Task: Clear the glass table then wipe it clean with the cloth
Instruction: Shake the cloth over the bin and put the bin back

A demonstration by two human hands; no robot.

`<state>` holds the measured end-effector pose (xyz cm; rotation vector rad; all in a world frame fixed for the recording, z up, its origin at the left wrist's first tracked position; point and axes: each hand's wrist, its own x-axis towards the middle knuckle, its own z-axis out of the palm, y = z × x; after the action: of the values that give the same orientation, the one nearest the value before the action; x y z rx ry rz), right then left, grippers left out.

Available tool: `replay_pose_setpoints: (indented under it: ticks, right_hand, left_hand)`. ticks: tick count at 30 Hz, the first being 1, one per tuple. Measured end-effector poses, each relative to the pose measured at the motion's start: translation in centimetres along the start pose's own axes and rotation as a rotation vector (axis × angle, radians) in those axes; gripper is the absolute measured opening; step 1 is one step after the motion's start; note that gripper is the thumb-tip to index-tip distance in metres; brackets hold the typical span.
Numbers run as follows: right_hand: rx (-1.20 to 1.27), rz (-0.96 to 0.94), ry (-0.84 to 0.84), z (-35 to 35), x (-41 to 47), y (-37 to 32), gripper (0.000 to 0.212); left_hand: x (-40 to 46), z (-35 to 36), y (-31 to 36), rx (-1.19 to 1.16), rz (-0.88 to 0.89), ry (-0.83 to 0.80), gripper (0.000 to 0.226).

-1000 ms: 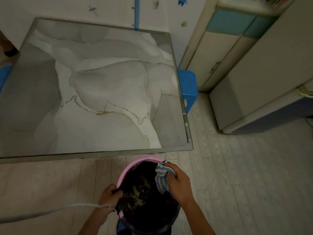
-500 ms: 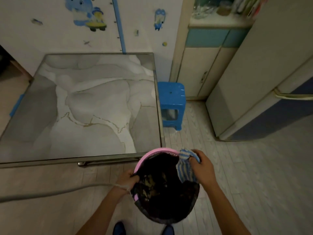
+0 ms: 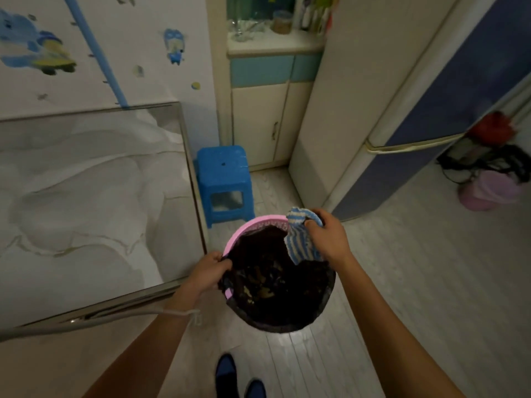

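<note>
I hold the pink bin [image 3: 253, 225] up with 2 hands so it does not tip. My left hand [image 3: 208, 270] grips the rim and the black bag [image 3: 275, 282] on its near left side. My right hand [image 3: 327, 237] is at the far right side of the rim, and its fingers are curled around the striped cloth [image 3: 300, 239] (I want it ready for wiping). The cloth hangs over the bag's edge. The glass table [image 3: 86, 196] is just to my left, and the part I can see has nothing on it. The blue stool [image 3: 222, 173] stands beside the table's far corner. I think the wiping is not started yet.
</note>
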<state>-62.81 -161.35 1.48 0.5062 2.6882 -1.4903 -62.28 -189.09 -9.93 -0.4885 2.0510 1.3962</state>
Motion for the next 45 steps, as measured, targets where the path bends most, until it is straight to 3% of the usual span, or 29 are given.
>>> replay_pose_setpoints:
  ticks: [4,10,15,19,22,28,30,33,37,45]
  right_hand:
    - [-0.036,-0.003,0.031,-1.6,1.5,-0.6,0.018]
    - [-0.009,-0.006,0.072,-3.8,5.5,-0.7,0.023]
    - [-0.016,-0.031,0.028,-5.7,11.4,-0.2,0.021]
    - [0.019,-0.076,-0.016,-8.2,18.2,0.6,0.021]
    - [0.037,-0.083,-0.056,-10.2,23.1,0.9,0.026]
    - [0.043,-0.15,-0.089,-13.7,30.8,0.1,0.028]
    - [0.067,-0.146,-0.069,-14.3,33.2,-0.1,0.025]
    - [0.048,-0.13,-0.033,-14.2,36.6,-0.1,0.025]
    - [0.048,-0.111,-0.037,-13.0,41.6,-0.3,0.026]
    - [0.032,-0.046,-0.065,-7.1,54.5,-0.5,0.025]
  left_hand:
    - [2.8,1.3,3.0,-0.081,0.008,-0.014,0.046]
    - [3.8,3.0,9.3,-0.038,0.031,0.002,0.01]
    - [7.1,4.5,12.9,-0.039,0.038,0.021,0.02]
    - [10.9,7.1,16.9,-0.101,0.03,0.09,0.002]
    - [15.2,8.4,18.8,-0.161,-0.007,0.126,0.036]
    - [19.9,11.1,24.2,-0.196,-0.047,0.179,0.046]
    - [20.5,11.6,27.2,-0.18,-0.043,0.184,0.038]
    - [21.9,11.9,30.3,-0.152,-0.013,0.194,0.012]
    - [27.1,10.9,31.3,-0.202,-0.026,0.188,0.04]
    - [38.5,8.8,35.7,-0.193,-0.082,0.189,0.027]
